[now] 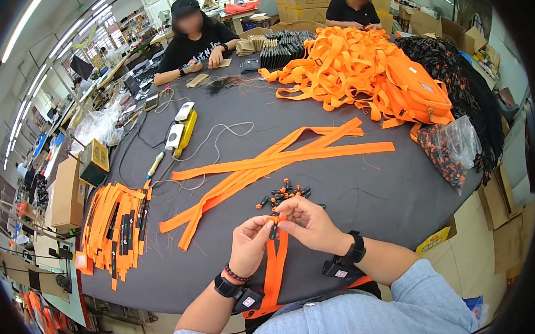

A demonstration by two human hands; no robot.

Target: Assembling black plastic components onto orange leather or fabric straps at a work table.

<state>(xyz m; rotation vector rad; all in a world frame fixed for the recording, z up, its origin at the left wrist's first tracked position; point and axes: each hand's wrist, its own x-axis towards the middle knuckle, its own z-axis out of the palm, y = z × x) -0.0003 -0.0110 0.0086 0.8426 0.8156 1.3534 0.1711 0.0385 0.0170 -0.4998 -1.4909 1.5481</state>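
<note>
My left hand [251, 245] and my right hand [312, 226] meet near the table's front edge, both with fingers closed in a pinch. Between them is a small black-and-orange zipper pull [274, 232] at the upper end of an orange zipper tape [275, 269]. The tape runs down in two strands over the table edge toward my lap. My fingers partly cover where pull and tape meet. Just beyond my fingertips lies a small pile of loose black-and-orange zipper pulls [284, 194]. Farther out, long orange zipper tapes [279, 158] cross each other on the dark tabletop [367, 222].
Orange strips with black ends [116, 229] are stacked at left, near a yellow-and-white device [182, 130] with cables. Tangled orange webbing [341, 66], an orange bag [418, 89] and a clear plastic bag of pulls [445, 148] crowd the right. Two people sit across the table.
</note>
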